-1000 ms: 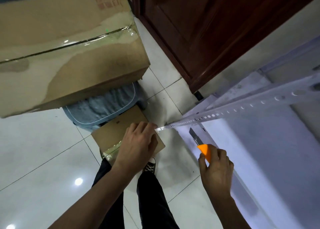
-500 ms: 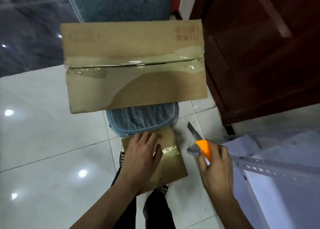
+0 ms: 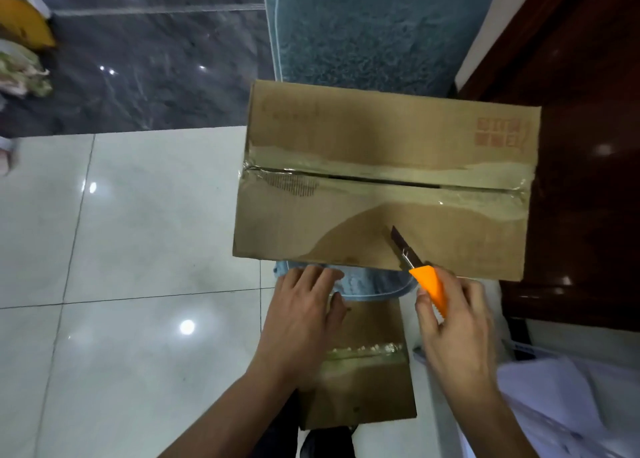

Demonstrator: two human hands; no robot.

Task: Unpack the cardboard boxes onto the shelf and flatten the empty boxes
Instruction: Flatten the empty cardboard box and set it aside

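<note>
A large cardboard box (image 3: 381,152) with clear tape along its top seam stands on the floor ahead of me. A small flat cardboard box (image 3: 367,381) sits lower down, close to my legs. My left hand (image 3: 304,322) rests flat on the small box with straight fingers. My right hand (image 3: 453,322) grips an orange utility knife (image 3: 427,286). Its blade is out and points up-left over the near flap of the large box.
A blue mat (image 3: 367,24) lies beyond and under the large box. A dark wooden door (image 3: 588,145) is at the right. The white shelf (image 3: 561,398) shows at the lower right. Glossy white tiles (image 3: 121,284) spread to the left, dark tiles farther back.
The view swung left from the shelf toward the boxes. The knife blade now lies over the large box's near flap. My left hand stays on the small box.
</note>
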